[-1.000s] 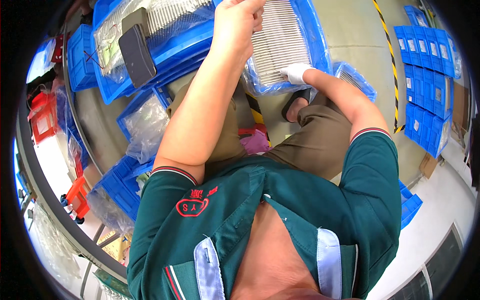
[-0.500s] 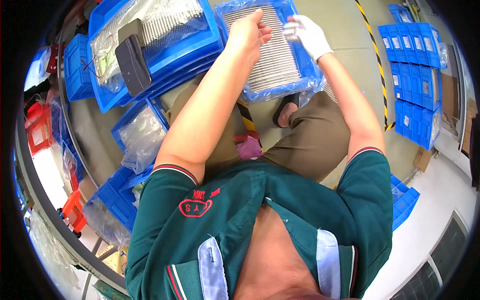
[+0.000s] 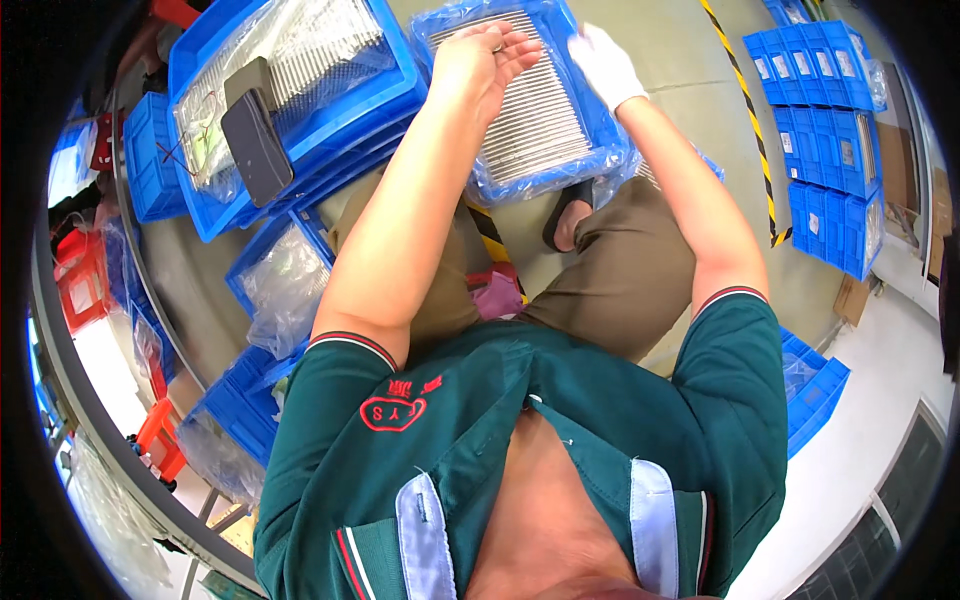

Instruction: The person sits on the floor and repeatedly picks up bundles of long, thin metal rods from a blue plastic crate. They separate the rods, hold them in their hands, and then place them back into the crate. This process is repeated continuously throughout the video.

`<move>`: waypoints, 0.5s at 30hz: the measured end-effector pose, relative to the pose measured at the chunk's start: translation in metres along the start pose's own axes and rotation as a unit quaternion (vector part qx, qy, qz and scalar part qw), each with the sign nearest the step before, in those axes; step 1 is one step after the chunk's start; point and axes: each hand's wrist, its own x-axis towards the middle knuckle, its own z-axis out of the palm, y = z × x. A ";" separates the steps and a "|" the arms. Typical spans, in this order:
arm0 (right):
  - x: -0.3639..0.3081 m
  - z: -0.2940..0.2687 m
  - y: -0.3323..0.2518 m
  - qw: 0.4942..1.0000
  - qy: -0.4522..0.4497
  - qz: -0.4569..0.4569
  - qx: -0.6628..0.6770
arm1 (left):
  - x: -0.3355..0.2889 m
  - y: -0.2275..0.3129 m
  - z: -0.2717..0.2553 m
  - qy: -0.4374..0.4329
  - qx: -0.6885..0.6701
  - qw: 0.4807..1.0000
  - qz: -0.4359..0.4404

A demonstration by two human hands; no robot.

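In the head view, the left hand (image 3: 482, 68) is hovering over metal rods (image 3: 535, 140) lying in a plastic-lined blue crate (image 3: 545, 178), its grip loosely uncurled around nothing visible; the gloved right hand (image 3: 606, 70) is slanting near the rim, its grip unclear.

The person wears a dark green shirt (image 3: 710, 430) (its sleeve edges (image 3: 358, 342) have red and white stripes), brown trousers (image 3: 630, 270), and a white glove (image 3: 612, 82) on the right hand (image 3: 606, 68).

Room above nearer rods (image 3: 535, 145); crates (image 3: 345, 125) (stacked) bar left
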 end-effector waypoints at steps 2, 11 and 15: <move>0.001 0.036 0.122 0.978 -0.115 0.117 -0.131 | 0.002 0.003 0.006 -0.032 0.019 0.999 0.004; -0.041 0.079 0.140 0.904 -0.262 0.337 -0.028 | -0.011 0.015 0.008 -0.039 -0.009 0.999 -0.030; -0.042 0.096 0.159 0.900 -0.256 0.348 0.056 | -0.008 0.017 0.002 -0.056 0.008 0.997 -0.044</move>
